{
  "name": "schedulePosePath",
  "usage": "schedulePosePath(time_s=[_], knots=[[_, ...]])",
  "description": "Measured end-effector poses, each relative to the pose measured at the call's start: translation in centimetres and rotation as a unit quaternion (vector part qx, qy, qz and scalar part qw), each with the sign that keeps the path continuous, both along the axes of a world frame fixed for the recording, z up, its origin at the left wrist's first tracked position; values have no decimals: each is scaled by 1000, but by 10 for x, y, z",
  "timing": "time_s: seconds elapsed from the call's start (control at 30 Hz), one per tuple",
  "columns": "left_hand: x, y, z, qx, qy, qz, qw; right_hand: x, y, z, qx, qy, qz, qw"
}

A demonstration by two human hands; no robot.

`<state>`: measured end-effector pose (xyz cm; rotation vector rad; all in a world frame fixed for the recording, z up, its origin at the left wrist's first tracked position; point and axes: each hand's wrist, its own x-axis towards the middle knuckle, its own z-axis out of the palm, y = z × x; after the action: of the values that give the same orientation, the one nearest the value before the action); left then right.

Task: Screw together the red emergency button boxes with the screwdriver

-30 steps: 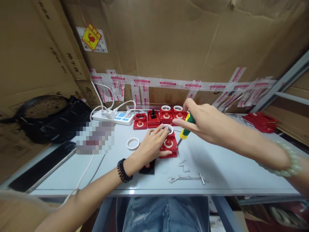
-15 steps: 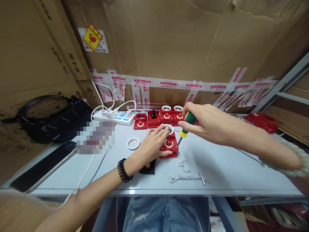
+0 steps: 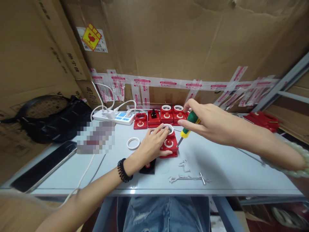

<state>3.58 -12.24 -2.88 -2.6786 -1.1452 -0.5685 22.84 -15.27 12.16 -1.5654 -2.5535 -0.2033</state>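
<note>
My left hand (image 3: 154, 141) grips the left side of a red box (image 3: 172, 149) with a round red button and a white ring, pressing it to the table. In my right hand (image 3: 202, 120) is a screwdriver (image 3: 189, 125) with a green and yellow handle. Its shaft slants down to the left, and the tip meets the front right corner of the box. Several loose screws (image 3: 185, 167) lie in front of the box, with a T-handled metal tool (image 3: 190, 178) nearer the edge. Beside my left hand are a loose white ring (image 3: 133, 143) and a small black piece (image 3: 148, 168), partly hidden.
Several similar red boxes (image 3: 166, 116) stand in a row behind. A white power strip (image 3: 124, 118) with cables, a black bag (image 3: 58, 119) and a dark flat object (image 3: 45, 166) sit left. More red parts (image 3: 263, 121) lie far right. Cardboard (image 3: 169, 42) walls the back.
My right hand has shifted slightly right and the screwdriver handle leans further to the right, its tip staying at the same corner. My left hand and the red box have not moved.
</note>
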Motion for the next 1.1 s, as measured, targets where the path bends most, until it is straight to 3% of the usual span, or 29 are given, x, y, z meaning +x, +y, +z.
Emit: schedulePosePath(time_s=[0.1,0.17,0.33,0.4,0.67,0.9,1.1], knots=[[0,0,0,0,-1,-3,1000,1,5,-3,71,-78,-72,992],[0,0,1,-3,2,-3,1000,2,6,-3,81,-94,-84,989],[0,-1,2,-5,4,2,1000,3,1,4,-6,-4,10,1000],[1,-1,2,-3,6,5,1000,2,0,4,-11,-1,12,1000],[1,-1,2,-10,6,4,1000,1,3,-5,113,-102,-94,984],[0,-1,0,-5,-4,-3,1000,-4,-2,3,40,56,9,998],[-1,0,0,1,-2,-1,1000,-8,-5,5,46,95,36,994]])
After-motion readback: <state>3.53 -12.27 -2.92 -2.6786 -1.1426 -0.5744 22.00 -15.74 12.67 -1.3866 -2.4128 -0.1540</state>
